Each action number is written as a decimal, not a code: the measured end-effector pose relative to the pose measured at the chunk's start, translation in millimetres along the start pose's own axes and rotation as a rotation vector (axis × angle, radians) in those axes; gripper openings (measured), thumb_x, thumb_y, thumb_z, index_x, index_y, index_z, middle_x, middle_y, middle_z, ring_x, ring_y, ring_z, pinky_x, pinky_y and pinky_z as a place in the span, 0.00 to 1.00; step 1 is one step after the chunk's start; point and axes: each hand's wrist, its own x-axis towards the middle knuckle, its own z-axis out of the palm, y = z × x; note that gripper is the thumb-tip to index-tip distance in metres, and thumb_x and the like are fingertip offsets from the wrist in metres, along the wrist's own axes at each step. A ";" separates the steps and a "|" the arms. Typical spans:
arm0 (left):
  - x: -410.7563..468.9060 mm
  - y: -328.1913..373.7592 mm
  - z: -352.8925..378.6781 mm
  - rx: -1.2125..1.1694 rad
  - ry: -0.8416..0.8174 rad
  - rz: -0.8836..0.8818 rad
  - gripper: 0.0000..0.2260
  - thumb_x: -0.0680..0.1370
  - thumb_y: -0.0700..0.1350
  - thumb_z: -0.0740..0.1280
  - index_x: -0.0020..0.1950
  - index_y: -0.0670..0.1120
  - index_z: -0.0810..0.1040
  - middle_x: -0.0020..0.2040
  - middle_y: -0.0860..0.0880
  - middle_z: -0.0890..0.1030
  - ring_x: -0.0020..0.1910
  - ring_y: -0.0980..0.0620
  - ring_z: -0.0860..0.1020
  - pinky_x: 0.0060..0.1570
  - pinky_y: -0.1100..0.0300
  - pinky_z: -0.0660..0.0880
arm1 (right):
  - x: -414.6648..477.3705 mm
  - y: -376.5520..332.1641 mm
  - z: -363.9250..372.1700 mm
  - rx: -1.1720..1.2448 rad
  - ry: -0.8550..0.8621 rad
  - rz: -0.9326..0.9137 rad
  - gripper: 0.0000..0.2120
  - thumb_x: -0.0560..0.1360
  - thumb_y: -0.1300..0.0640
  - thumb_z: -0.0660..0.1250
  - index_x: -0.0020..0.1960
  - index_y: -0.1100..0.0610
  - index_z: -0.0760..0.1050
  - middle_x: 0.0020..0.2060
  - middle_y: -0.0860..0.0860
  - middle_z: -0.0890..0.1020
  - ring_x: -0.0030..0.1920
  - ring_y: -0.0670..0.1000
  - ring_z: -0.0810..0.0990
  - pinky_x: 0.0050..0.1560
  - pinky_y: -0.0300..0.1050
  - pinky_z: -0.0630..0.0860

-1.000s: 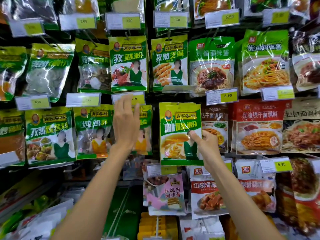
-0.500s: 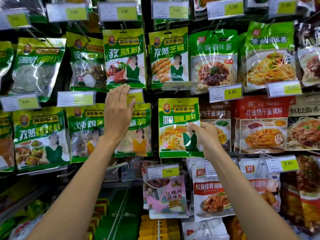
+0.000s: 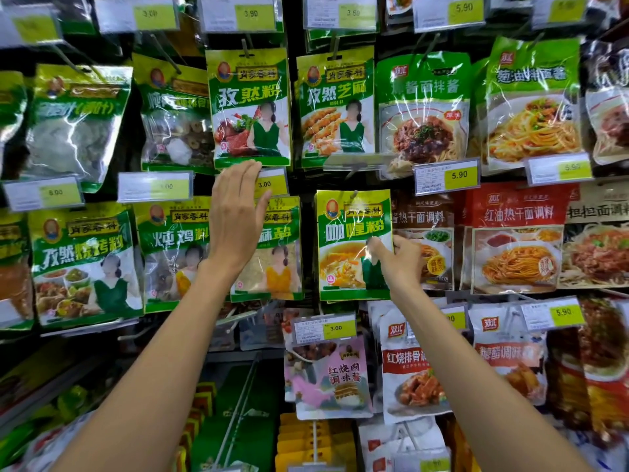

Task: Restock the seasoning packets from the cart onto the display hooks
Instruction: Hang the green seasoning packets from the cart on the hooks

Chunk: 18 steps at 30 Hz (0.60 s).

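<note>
Hanging step. My right hand [image 3: 403,258] pinches the curry packet [image 3: 350,233] at its right edge, mid-display; I cannot tell if it hangs yet. My left hand [image 3: 235,212] is spread flat, fingertips at the price tag [image 3: 272,183] further left. Next, I judge: seat the packet fully on its hook, then let go.

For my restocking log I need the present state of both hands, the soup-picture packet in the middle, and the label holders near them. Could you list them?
left hand: open, fingers straight, raised before the shelf
right hand: pinches the soup packet at its right edge
soup packet: upright by its hook; threaded or not, cannot tell
clear label holder: tipped up, nearly flat
3.00 price label: upright, partly hidden by the left hand
</note>
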 end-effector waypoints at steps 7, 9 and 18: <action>-7.8 14.6 -7.9 0.005 0.032 0.018 0.18 0.80 0.42 0.63 0.68 0.36 0.69 0.66 0.39 0.73 0.67 0.42 0.70 0.71 0.50 0.62 | -12.8 15.2 -24.6 -0.061 0.060 -0.064 0.08 0.76 0.54 0.68 0.51 0.58 0.77 0.39 0.47 0.77 0.38 0.41 0.74 0.35 0.29 0.70; -18.6 35.9 -6.1 -0.069 0.064 0.038 0.17 0.79 0.40 0.63 0.67 0.36 0.71 0.64 0.39 0.74 0.65 0.42 0.71 0.69 0.51 0.64 | -21.8 24.4 -44.7 -0.077 0.100 -0.074 0.09 0.77 0.54 0.66 0.54 0.58 0.77 0.40 0.45 0.77 0.40 0.37 0.74 0.35 0.23 0.70; -152.7 253.2 39.0 -0.744 -0.255 -0.077 0.12 0.79 0.40 0.61 0.59 0.37 0.77 0.55 0.40 0.80 0.57 0.42 0.77 0.62 0.53 0.68 | -106.8 97.9 -207.0 -0.293 0.234 -0.013 0.11 0.80 0.54 0.61 0.46 0.57 0.78 0.38 0.57 0.82 0.38 0.57 0.81 0.37 0.50 0.76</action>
